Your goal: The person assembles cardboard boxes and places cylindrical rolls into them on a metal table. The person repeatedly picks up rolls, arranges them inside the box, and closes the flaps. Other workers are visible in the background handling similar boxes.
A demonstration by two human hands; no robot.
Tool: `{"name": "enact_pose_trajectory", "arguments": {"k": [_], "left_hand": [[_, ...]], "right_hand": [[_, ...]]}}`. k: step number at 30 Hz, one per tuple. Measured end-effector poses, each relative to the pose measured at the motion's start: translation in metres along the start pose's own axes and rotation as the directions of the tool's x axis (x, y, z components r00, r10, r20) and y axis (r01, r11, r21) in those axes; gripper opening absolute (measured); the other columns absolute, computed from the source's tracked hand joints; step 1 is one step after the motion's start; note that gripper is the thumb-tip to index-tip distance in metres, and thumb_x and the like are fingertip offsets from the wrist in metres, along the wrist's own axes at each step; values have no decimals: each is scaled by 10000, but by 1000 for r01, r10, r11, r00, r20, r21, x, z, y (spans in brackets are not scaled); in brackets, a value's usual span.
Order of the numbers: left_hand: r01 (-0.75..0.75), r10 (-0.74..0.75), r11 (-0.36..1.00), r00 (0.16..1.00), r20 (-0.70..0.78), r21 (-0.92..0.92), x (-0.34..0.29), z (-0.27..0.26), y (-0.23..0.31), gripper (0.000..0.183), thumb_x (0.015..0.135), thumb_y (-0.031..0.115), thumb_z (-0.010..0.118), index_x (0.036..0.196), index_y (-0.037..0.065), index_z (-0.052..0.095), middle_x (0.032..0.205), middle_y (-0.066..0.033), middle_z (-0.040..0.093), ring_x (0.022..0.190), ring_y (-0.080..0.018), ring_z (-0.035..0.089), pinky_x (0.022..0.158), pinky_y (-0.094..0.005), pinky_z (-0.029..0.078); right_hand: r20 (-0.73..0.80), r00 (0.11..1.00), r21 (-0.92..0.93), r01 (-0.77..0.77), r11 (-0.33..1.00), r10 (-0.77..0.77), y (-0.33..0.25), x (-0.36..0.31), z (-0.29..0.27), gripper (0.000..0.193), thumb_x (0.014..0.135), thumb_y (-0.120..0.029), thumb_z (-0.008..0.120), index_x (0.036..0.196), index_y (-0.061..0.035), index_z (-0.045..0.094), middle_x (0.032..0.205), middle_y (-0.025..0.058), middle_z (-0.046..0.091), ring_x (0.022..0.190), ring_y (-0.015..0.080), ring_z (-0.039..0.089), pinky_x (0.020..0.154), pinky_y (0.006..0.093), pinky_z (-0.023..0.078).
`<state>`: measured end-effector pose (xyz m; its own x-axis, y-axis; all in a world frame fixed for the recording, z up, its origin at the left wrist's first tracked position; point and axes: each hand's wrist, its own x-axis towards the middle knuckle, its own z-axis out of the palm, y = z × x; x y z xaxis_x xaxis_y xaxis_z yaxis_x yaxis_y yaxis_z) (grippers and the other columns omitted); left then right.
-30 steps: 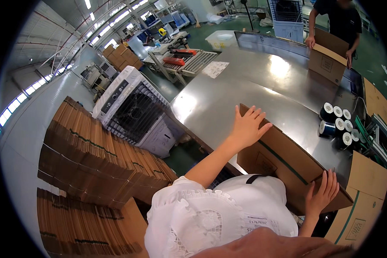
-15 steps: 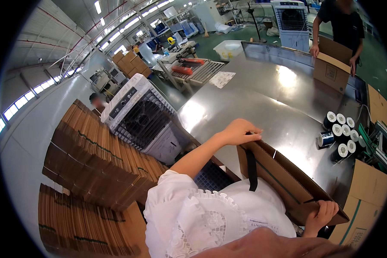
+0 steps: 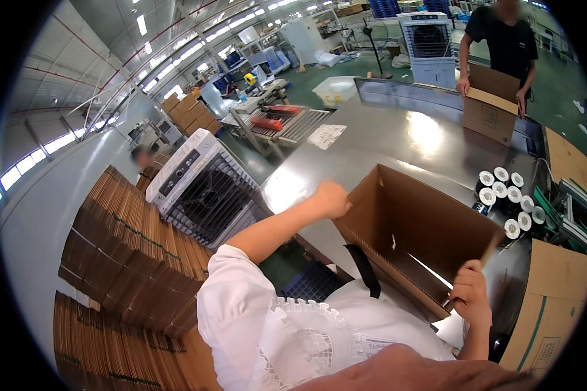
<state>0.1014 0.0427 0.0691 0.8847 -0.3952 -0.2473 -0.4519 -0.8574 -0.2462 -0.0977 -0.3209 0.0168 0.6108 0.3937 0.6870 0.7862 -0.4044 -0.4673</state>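
Note:
Just in front of my body a brown cardboard box (image 3: 430, 202) stands opened out into a rectangle, and I can look into it. Through its bottom the shiny metal table (image 3: 385, 140) shows in a strip. My left hand (image 3: 331, 199) is closed on the box's left edge, its fingertips partly hidden. At the near right corner my right hand (image 3: 471, 290) grips the cardboard, fingers curled round the edge. A black strap (image 3: 363, 268) hangs against the near side of the box, by my white top.
Across the table a co-worker holds another cardboard box (image 3: 490, 117). Several wire spools (image 3: 502, 192) stand at the right, above flat cardboard (image 3: 551, 306). To my left are stacked flattened cartons (image 3: 130, 254) and a white air cooler (image 3: 205, 189). A roller conveyor (image 3: 284, 124) lies beyond.
The folded, nearly flat carton has been spread into an open box. My left hand has moved left and closed on its edge; my right hand has risen with the near right corner.

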Motion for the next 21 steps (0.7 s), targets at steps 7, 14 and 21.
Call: {"name": "enact_pose_trajectory", "arguments": {"k": [7,14,21], "left_hand": [[-399,377,916,887,267,34,-3,-15,52,442,861,349,463,712,1,691,753,-192,668,751,-374,646,731,-444,519],[-301,412,908,517,750,-292,12,16,95,553,882,477,541,616,18,695,621,-79,675,613,-196,663,643,-328,532],[-201,303,950,407,861,-239,48,49,104,487,889,458,562,768,3,688,704,-84,684,584,-194,659,580,-309,526]], "right_hand": [[654,597,-408,-238,881,464,56,-33,56,112,608,-125,619,678,-141,705,698,117,643,694,322,605,717,422,505],[543,765,-417,-113,902,346,76,-40,48,55,640,-89,594,631,-70,646,687,141,631,712,322,622,686,422,497],[98,870,-354,-423,834,483,63,-28,22,103,704,-37,627,803,-61,614,921,80,606,986,275,559,855,401,463]]}}
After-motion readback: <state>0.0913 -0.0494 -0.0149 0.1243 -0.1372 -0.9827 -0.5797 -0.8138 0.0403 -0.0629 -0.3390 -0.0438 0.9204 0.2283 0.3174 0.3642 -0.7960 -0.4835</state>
